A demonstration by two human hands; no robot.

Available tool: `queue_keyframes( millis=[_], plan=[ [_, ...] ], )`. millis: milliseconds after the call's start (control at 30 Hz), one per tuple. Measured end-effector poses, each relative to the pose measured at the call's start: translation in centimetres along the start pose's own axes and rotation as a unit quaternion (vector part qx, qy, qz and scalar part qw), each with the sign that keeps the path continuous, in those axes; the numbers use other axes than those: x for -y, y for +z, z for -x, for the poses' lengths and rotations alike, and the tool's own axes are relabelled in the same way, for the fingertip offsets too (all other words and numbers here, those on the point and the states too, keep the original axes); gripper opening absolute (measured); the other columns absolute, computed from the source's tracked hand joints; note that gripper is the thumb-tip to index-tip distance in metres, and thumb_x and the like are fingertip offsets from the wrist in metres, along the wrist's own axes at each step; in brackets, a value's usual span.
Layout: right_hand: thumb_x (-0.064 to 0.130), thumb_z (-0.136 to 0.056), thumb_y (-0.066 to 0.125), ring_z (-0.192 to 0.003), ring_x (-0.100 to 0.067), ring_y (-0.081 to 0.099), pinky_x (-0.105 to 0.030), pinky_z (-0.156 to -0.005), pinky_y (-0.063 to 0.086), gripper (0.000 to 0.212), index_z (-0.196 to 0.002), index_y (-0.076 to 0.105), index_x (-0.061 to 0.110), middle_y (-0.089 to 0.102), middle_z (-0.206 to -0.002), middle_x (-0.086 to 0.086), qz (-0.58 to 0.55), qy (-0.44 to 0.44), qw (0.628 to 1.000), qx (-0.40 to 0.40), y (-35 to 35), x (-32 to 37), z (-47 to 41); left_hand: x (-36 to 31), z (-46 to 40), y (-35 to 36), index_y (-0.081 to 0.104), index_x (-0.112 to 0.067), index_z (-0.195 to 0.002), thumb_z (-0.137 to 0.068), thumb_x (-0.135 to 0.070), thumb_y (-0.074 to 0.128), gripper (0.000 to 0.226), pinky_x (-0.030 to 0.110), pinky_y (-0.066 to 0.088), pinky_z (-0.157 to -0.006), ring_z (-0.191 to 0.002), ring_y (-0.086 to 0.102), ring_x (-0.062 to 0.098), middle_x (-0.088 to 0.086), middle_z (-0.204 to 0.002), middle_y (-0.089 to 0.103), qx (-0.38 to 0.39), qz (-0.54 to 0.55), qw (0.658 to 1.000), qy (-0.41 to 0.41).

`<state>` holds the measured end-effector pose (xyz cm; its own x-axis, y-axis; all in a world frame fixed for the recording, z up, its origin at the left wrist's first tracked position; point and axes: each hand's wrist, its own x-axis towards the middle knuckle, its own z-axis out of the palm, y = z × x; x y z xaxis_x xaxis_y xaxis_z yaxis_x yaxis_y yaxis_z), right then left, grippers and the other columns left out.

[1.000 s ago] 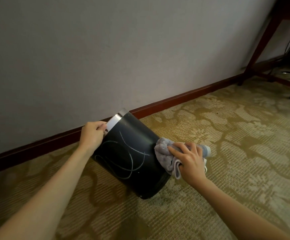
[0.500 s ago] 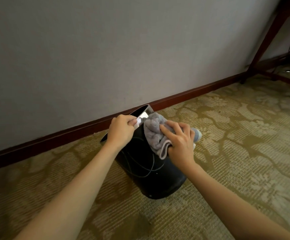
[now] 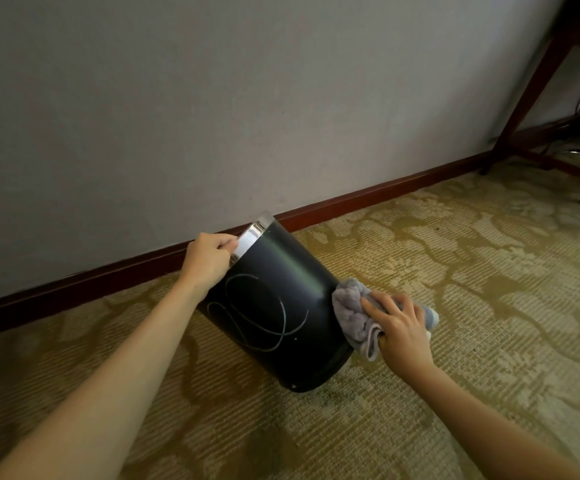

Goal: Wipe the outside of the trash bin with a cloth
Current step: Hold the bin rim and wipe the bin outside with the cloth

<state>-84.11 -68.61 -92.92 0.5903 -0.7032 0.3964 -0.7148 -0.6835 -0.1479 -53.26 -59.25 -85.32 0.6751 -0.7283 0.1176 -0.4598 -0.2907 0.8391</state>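
the cloth (image 3: 354,315) had slid from the rim down to the bin's (image 3: 281,306) lower side; right hand (image 3: 401,329) pressed it, left hand (image 3: 209,259) gripped the rim, chalky scribbles still unwiped.

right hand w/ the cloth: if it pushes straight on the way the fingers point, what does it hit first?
The right hand points up-left, pressing the grey cloth against the lower side wall of the tilted black trash bin. Going straight on, it meets that wall, cloth between; no gap shows.

head cam | worn, looks forward and down | close over carpet (image 3: 455,271) | faces wall (image 3: 212,98)
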Motion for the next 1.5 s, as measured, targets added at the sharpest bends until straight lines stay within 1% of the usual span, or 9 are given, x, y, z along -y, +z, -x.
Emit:
queue_keyframes(
  millis=[233, 500, 633, 733, 900, 1067, 1200, 1333, 1500],
  plan=[
    [0.007, -0.088, 0.044, -0.106, -0.026, 0.033, -0.041, -0.089, 0.025, 0.046, -0.124, 0.057, 0.031, 0.050, -0.122, 0.006, -0.091, 0.201, 0.975, 0.002, -0.2, 3.6, -2.6, -1.5, 1.4, 0.7, 0.071, -0.012, -0.078, -0.093, -0.020, 0.052, 0.026, 0.030, 0.046, -0.064, -0.070, 0.064, 0.023, 0.010, -0.072, 0.069, 0.014, -0.026, 0.998, 0.052],
    [-0.004, -0.070, 0.055, -0.103, -0.030, 0.041, -0.037, -0.080, 0.025, 0.058, -0.122, 0.061, 0.022, 0.055, -0.125, 0.000, -0.125, 0.060, 0.981, -0.134, -3.0, 8.6, -6.5, -4.6, 2.8, 3.1, 0.067, -0.007, -0.077, -0.094, -0.020, 0.052, 0.027, 0.028, 0.036, -0.055, -0.067, 0.060, 0.025, 0.014, -0.069, 0.065, 0.048, -0.079, 0.988, 0.127],
    [0.003, -0.067, 0.068, -0.105, -0.038, 0.045, -0.047, -0.079, 0.039, 0.053, -0.118, 0.066, 0.018, 0.061, -0.123, -0.008, -0.056, -0.087, 0.987, -0.119, -1.9, 6.5, -4.0, -3.9, 1.9, 2.4, 0.056, -0.010, -0.064, -0.093, -0.017, 0.052, 0.030, 0.030, 0.035, -0.058, -0.059, 0.050, 0.020, 0.008, -0.057, 0.052, 0.045, -0.075, 0.991, 0.103],
    [0.010, -0.059, 0.081, -0.107, -0.034, 0.039, -0.051, -0.080, 0.043, 0.058, -0.114, 0.068, 0.023, 0.063, -0.122, -0.006, 0.004, -0.166, 0.983, -0.076, -0.5, 4.3, -1.6, -2.8, 0.9, 1.3, 0.072, -0.014, -0.079, -0.092, -0.016, 0.053, 0.023, 0.033, 0.045, -0.064, -0.066, 0.060, 0.021, 0.006, -0.067, 0.067, 0.026, -0.050, 0.996, 0.072],
    [0.003, -0.050, 0.083, -0.106, -0.034, 0.041, -0.052, -0.078, 0.045, 0.067, -0.112, 0.069, 0.025, 0.064, -0.120, -0.004, 0.025, -0.180, 0.982, -0.053, 0.0, 2.3, 0.3, -0.8, 0.0, 0.1, 0.075, -0.019, -0.085, -0.093, -0.017, 0.053, 0.023, 0.027, 0.039, -0.059, -0.055, 0.052, 0.010, -0.011, -0.055, 0.058, 0.013, -0.018, 1.000, 0.020],
    [0.009, -0.060, 0.073, -0.106, -0.031, 0.042, -0.050, -0.080, 0.043, 0.055, -0.112, 0.067, 0.027, 0.063, -0.118, 0.000, 0.009, -0.167, 0.985, -0.048, 0.1, 3.2, 0.5, 0.1, 0.0, -0.5, 0.070, -0.005, -0.082, -0.093, -0.016, 0.053, 0.023, 0.030, 0.039, -0.062, -0.064, 0.054, 0.019, 0.006, -0.067, 0.061, 0.013, -0.008, 1.000, 0.004],
    [0.019, -0.076, 0.057, -0.104, -0.034, 0.050, -0.050, -0.077, 0.041, 0.034, -0.106, 0.070, 0.027, 0.064, -0.114, -0.001, -0.043, -0.128, 0.988, -0.069, -0.8, 4.8, -1.4, -0.1, 0.4, -0.3, 0.070, -0.008, -0.079, -0.093, -0.018, 0.054, 0.023, 0.028, 0.041, -0.059, -0.057, 0.053, 0.014, 0.000, -0.060, 0.060, 0.007, -0.028, 0.999, 0.019],
    [0.010, -0.066, 0.077, -0.100, -0.038, 0.055, -0.050, -0.077, 0.040, 0.043, -0.106, 0.070, 0.024, 0.064, -0.114, -0.004, -0.060, -0.122, 0.985, -0.107, -1.7, 7.4, -3.7, -1.1, 0.7, 0.6, 0.071, -0.009, -0.077, -0.093, -0.018, 0.052, 0.026, 0.027, 0.042, -0.055, -0.051, 0.052, 0.012, 0.009, -0.060, 0.063, 0.042, -0.031, 0.998, 0.047],
    [0.005, -0.069, 0.062, -0.101, -0.038, 0.054, -0.048, -0.079, 0.037, 0.045, -0.110, 0.069, 0.022, 0.063, -0.118, -0.005, -0.069, -0.115, 0.980, -0.149, -2.7, 8.6, -5.2, -2.6, 1.1, 1.7, 0.065, 0.000, -0.078, -0.090, -0.019, 0.053, 0.026, 0.034, 0.046, -0.063, -0.065, 0.055, 0.017, 0.022, -0.079, 0.066, 0.051, -0.064, 0.991, 0.103]
  ],
)
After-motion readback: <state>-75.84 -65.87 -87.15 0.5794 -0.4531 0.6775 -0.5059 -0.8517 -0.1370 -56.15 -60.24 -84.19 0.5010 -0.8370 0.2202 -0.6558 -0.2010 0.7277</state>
